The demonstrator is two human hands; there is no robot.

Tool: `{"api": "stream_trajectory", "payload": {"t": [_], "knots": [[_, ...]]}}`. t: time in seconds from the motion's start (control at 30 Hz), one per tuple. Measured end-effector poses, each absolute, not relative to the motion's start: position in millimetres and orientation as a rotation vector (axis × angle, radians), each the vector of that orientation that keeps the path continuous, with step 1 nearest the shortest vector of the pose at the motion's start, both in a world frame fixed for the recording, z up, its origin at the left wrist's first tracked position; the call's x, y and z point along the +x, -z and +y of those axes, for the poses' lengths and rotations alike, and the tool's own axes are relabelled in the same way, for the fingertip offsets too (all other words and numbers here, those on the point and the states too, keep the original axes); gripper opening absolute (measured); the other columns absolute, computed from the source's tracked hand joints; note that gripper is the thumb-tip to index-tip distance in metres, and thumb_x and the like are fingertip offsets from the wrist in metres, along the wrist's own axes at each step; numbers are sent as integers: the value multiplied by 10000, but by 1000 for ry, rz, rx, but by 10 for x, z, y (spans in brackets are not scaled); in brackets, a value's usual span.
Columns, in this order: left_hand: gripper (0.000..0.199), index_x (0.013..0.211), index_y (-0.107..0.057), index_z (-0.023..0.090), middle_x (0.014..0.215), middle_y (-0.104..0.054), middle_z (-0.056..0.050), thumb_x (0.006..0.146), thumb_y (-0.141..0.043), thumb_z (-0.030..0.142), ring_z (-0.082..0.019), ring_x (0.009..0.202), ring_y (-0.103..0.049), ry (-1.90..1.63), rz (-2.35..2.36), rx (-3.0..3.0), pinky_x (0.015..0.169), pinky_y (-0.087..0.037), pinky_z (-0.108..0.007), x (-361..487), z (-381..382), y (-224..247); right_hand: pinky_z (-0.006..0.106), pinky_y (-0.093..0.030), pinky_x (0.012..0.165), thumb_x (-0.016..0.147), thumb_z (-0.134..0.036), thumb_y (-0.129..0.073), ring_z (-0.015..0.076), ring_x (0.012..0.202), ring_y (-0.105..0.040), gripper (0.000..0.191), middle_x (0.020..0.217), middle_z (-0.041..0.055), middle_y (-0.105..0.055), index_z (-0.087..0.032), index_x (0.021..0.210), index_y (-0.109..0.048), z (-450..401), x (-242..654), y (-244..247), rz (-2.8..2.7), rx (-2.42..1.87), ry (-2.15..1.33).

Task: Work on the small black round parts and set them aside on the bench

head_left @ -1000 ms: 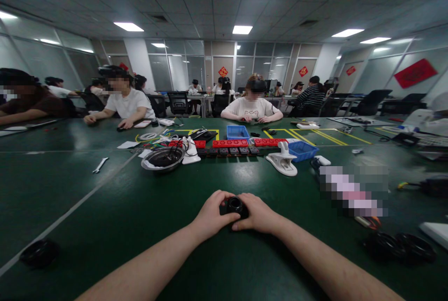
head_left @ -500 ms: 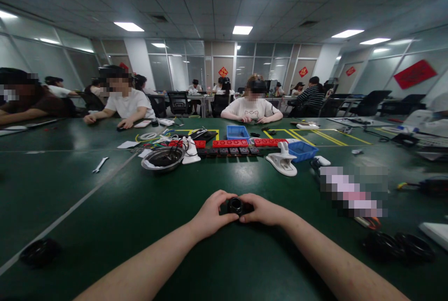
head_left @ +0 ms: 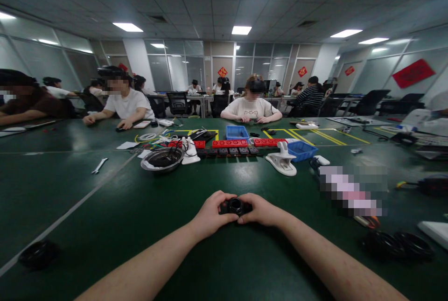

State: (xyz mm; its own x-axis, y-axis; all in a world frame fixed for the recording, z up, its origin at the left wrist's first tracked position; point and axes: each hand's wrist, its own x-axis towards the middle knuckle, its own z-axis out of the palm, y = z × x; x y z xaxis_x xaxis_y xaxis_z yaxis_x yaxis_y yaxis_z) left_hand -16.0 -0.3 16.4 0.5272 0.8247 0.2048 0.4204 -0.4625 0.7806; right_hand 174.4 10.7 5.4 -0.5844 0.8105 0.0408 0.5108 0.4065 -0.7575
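Both hands meet over the green table, around a small black part with a round, ring-like opening. My left hand grips its left side, thumb at the near edge and fingers over the far edge. My right hand is closed on the right side in the same way. The fingers and thumbs cover much of the part, so its exact kind does not show. Black coiled or ring-shaped things lie at the near right, and another dark one at the near left.
Beyond my hands stand a metal bowl, a white clamp-like base, a blue tray and red strips. A wrench lies to the left. Across the table sits a person in a light shirt.
The view has shifted very slightly. Both hands stay on the black part in nearly the same place, its round opening tilted a touch differently.
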Motion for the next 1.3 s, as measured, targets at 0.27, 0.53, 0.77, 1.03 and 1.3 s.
{"api": "stream_trajectory", "payload": {"t": [0.27,0.53,0.77,1.03,1.3], "knots": [[371,914,-547,189,836,-493,-11,578,-678,274,-160,734,-476,-960,1278,1968,644,-392,-265,-43,-55,-54,218,-294,503,525,-436,-668,140,614,-458,393,687,1,-520,-169,742,-477,18,1526,37,-2180,-1593,-451],[343,913,-540,195,844,-484,-11,599,-664,253,-162,760,-469,-930,1223,2031,670,-394,-261,-61,-41,-73,298,-343,646,577,-474,-624,208,765,-477,450,822,57,-546,-163,880,-509,-61,1477,-48,-2277,-1508,-272],[384,1022,-526,237,801,-447,8,653,-621,286,-134,705,-448,-768,1004,2126,616,-367,-226,-154,11,-133,277,-365,701,610,-334,-657,178,795,-488,326,835,17,-548,-161,874,-574,61,1714,-175,-2406,-1128,-785],[417,1068,-499,254,847,-448,3,668,-603,306,-127,702,-450,-725,971,2128,591,-358,-218,-172,21,-136,292,-364,753,623,-256,-650,181,853,-469,319,894,15,-536,-169,918,-566,71,1777,-203,-2428,-1091,-904],[421,1072,-496,251,847,-447,4,666,-603,288,-128,711,-447,-731,963,2122,619,-366,-228,-169,17,-134,271,-370,722,651,-245,-625,165,812,-474,257,866,9,-531,-155,886,-571,89,1790,-193,-2423,-1073,-949]]}}
